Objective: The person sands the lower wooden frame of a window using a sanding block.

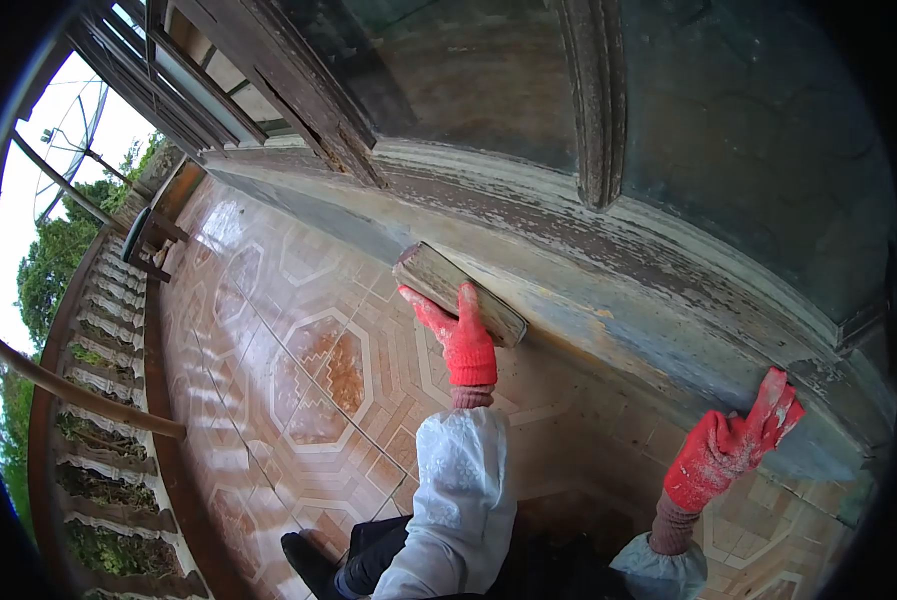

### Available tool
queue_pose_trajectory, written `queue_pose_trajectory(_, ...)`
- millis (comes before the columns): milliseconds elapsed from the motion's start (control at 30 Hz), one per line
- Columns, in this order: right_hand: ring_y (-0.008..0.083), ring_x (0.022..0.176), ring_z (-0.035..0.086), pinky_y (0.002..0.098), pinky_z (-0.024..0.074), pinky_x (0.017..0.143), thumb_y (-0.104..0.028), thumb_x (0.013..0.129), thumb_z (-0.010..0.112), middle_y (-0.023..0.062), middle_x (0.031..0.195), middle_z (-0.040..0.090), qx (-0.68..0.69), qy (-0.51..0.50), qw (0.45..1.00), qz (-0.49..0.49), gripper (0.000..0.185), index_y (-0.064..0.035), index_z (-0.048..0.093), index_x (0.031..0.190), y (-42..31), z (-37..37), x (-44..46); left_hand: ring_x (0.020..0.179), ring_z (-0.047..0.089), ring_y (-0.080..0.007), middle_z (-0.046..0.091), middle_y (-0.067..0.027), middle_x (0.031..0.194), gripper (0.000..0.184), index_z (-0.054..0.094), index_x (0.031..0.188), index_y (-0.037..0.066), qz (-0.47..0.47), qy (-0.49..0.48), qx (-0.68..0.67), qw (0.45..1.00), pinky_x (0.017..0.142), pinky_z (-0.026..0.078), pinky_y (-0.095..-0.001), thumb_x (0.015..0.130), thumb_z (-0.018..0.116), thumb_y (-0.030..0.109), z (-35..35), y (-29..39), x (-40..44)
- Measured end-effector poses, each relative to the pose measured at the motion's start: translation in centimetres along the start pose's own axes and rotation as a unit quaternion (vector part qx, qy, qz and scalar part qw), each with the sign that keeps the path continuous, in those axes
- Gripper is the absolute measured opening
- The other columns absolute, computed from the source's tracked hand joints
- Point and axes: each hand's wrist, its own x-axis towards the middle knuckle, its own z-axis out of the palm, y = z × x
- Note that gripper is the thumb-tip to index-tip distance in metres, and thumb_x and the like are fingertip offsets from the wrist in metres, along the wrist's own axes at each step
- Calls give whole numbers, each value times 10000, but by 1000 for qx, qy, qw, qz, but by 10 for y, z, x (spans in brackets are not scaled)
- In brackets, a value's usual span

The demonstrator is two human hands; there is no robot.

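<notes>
My left hand [460, 335], in a red knit glove, is closed around a worn rectangular wooden block [461, 292]. The thumb and fingers lie across its near side, and the block is held slanted beside the low wall base [628, 335]. My right hand [730, 440], in a red glove dusted with white powder, is at the right end of that base. Its fingers reach out against the ledge and the thumb stands apart; I make out nothing in it.
Above the base is a weathered wooden frame [508, 205] with peeling paint and glass panes [748, 150]. Patterned floor tiles [388, 440] lie below. A balustrade [108, 380] curves along the left, with a dark stool [148, 240] farther off. One shoe [308, 565] shows at the bottom.
</notes>
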Motion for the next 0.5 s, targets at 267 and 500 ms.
queue_pose_trajectory(267,207,857,531,355,416,710,-26,936,473,102,1042,574,-72,62,993,-72,180,1,538,1101,-80,-20,23,1453,115,-353,91,-250,1562,987,1,1517,-10,33,25,5,999,1166,140,-438,831,667,236,10,3,-6)
queue_pose_trajectory(500,264,983,579,299,426,806,77,764,555,136,1145,593,65,-78,985,141,570,-48,518,1319,-26,-18,16,1407,190,-383,144,-262,1525,1081,21,1521,18,315,-47,152,936,1141,199,-485,750,749,229,17,36,-44)
